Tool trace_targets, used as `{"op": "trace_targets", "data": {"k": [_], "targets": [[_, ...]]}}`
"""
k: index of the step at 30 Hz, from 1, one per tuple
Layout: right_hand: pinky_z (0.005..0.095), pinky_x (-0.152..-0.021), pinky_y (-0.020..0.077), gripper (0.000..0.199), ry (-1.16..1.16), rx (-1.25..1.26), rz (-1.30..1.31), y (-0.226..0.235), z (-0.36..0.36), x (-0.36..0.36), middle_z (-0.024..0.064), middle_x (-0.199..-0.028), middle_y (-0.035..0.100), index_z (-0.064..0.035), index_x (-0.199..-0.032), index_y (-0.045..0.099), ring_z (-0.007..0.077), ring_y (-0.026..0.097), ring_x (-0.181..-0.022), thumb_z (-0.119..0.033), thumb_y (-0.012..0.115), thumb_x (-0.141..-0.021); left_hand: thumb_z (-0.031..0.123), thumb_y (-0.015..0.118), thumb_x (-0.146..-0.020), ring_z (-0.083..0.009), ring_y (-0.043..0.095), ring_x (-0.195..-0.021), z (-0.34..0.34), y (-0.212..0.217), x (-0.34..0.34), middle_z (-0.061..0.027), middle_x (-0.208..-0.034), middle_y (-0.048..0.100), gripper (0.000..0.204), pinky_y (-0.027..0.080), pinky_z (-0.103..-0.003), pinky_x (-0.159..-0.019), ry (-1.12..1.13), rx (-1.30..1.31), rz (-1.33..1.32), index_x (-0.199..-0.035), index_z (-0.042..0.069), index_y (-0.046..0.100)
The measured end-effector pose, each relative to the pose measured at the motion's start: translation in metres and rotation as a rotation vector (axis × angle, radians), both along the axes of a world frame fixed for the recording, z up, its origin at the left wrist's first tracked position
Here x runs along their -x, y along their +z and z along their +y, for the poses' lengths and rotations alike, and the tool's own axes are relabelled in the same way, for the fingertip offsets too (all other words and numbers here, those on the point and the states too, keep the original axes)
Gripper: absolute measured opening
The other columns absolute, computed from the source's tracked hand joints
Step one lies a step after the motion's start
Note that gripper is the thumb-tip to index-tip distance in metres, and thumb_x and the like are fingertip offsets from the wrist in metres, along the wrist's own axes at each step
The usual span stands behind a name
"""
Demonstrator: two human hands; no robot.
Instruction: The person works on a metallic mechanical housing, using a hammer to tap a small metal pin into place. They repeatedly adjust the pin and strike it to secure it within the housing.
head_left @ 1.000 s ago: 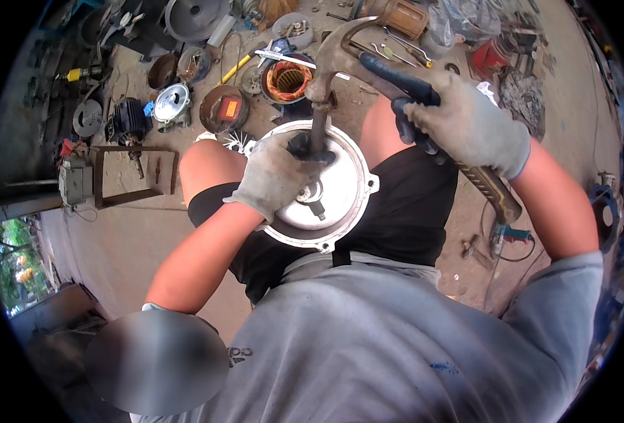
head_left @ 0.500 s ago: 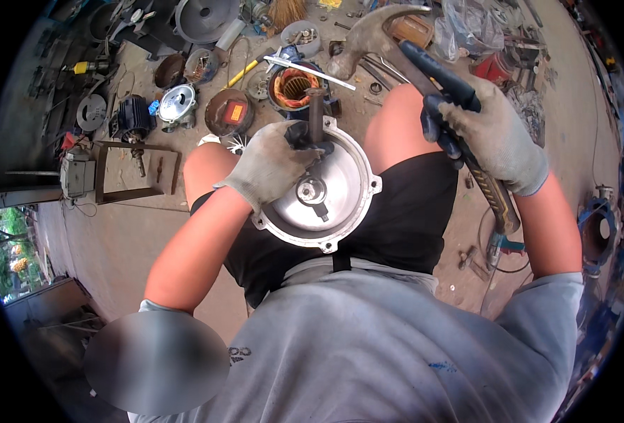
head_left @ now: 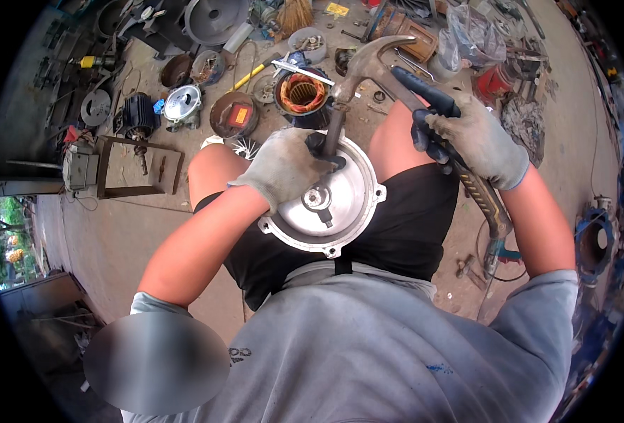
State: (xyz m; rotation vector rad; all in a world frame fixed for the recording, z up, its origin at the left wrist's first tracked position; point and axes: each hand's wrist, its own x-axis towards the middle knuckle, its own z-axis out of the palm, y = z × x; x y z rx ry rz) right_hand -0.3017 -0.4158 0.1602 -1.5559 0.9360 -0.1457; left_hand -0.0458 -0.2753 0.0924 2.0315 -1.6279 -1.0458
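Note:
A round aluminium motor end cover point(head_left: 353, 204) rests in my lap, its hollow side facing up and bolt lugs around its rim. In its centre is a small hub point(head_left: 317, 198). My gloved left hand point(head_left: 280, 166) is closed round a thick steel punch point(head_left: 335, 128) that stands nearly upright over the cover; its lower end is hidden by the fingers. A claw hammer point(head_left: 389, 83) is gripped by its handle in my gloved right hand point(head_left: 475, 137). The hammer's striking face appears to meet the punch's top.
Beyond my knees stand a motor stator with copper windings point(head_left: 303, 93), a rusty round pan point(head_left: 221, 127) and a silver cover point(head_left: 183, 103). At left are a dark motor point(head_left: 139, 116) and a metal frame point(head_left: 111, 194). A red container point(head_left: 492, 86) stands at the far right.
The hammer head has come down and left, from above the punch to its top. My left hand, the punch and the cover appear shifted slightly right and down.

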Motion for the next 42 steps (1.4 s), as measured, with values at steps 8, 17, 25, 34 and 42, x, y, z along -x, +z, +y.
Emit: {"op": "trace_targets", "data": {"k": [8, 17, 25, 34, 42], "targets": [[0.0227, -0.048, 0.0505, 0.052, -0.102, 0.069, -0.215, 0.019, -0.049, 0.001, 0.0016, -0.082, 0.069, -0.0145, -0.162, 0.046, 0.006, 0.057, -0.054, -0.015, 0.052, -0.11, 0.023, 0.084, -0.087, -0.0358, 0.073, -0.088, 0.001, 0.008, 0.005, -0.0189, -0.097, 0.077, 0.031, 0.057, -0.042, -0.084, -0.021, 0.029, -0.063, -0.111, 0.005, 0.077], [0.0215, -0.049, 0.046, 0.053, 0.096, 0.012, 0.04, 0.008, -0.027, -0.003, 0.0016, -0.078, 0.066, -0.0153, -0.163, 0.045, 0.0053, 0.055, -0.056, -0.011, 0.048, -0.11, 0.016, 0.079, -0.088, -0.0323, 0.074, -0.089, 0.007, -0.002, 0.002, -0.0175, -0.095, 0.077, 0.025, 0.056, -0.04, -0.086, -0.014, -0.043, -0.008, -0.11, 0.004, 0.077], [0.0206, -0.048, 0.0472, 0.052, -0.079, 0.093, -0.099, 0.008, -0.04, 0.012, -0.0015, -0.079, 0.064, -0.0199, -0.164, 0.044, 0.0035, 0.055, -0.057, -0.013, 0.048, -0.112, 0.013, 0.073, -0.09, -0.0328, 0.074, -0.095, -0.001, 0.01, -0.004, -0.0182, -0.102, 0.077, 0.026, 0.057, -0.042, -0.088, -0.012, -0.014, 0.083, -0.114, 0.003, 0.074], [0.0238, -0.048, 0.0483, 0.055, -0.023, 0.016, 0.003, -0.001, -0.018, 0.01, -0.0004, -0.078, 0.066, -0.0169, -0.164, 0.043, 0.0055, 0.053, -0.055, -0.013, 0.052, -0.11, 0.004, 0.065, -0.091, -0.0269, 0.072, -0.098, -0.006, 0.0, -0.018, -0.0145, -0.107, 0.075, 0.034, 0.055, -0.04, -0.091, -0.142, -0.029, 0.132, -0.125, 0.003, 0.069], [0.0245, -0.049, 0.0501, 0.056, 0.006, -0.007, 0.001, -0.002, -0.016, 0.002, 0.0005, -0.079, 0.066, -0.0151, -0.164, 0.043, 0.0064, 0.054, -0.056, -0.01, 0.053, -0.109, 0.01, 0.066, -0.094, -0.0271, 0.073, -0.103, -0.006, 0.014, -0.019, -0.016, -0.111, 0.077, 0.03, 0.055, -0.039, -0.095, -0.121, -0.074, 0.267, -0.123, 0.002, 0.072]]}}
